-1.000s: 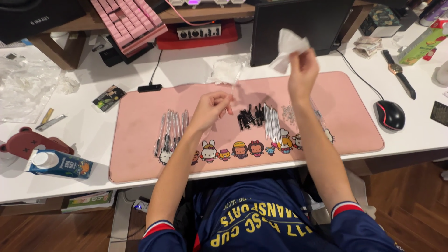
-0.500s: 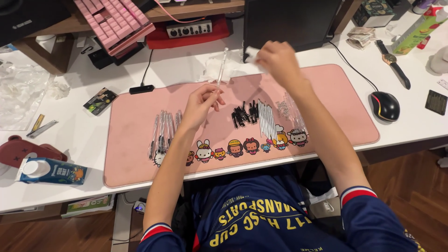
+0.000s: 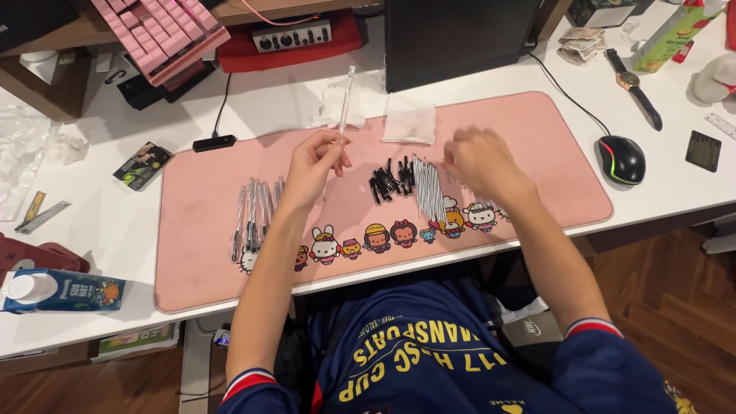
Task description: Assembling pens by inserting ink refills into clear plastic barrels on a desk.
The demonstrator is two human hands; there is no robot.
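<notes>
My left hand [image 3: 314, 165] holds a clear pen tube [image 3: 346, 98] upright over the pink desk mat [image 3: 199, 230]. My right hand [image 3: 479, 161] is blurred, low over a row of thin pen refills [image 3: 429, 188] in the middle of the mat; whether it grips one I cannot tell. Left of the refills lies a pile of small black pen caps [image 3: 387, 180]. A white tissue [image 3: 410, 123] lies flat on the mat behind my right hand. Several clear pen tubes [image 3: 253, 211] lie side by side on the mat's left part.
A dark monitor [image 3: 460, 34] stands behind the mat, a pink keyboard [image 3: 161, 31] and a red box at the back left. A black mouse [image 3: 621, 159], a wristwatch [image 3: 632, 84], a milk carton [image 3: 57, 290] and crumpled plastic [image 3: 23, 153] sit around the desk.
My right hand dropped from above the mat, set the white tissue down behind it and moved to the refills. My left hand lifted a clear pen tube upright.
</notes>
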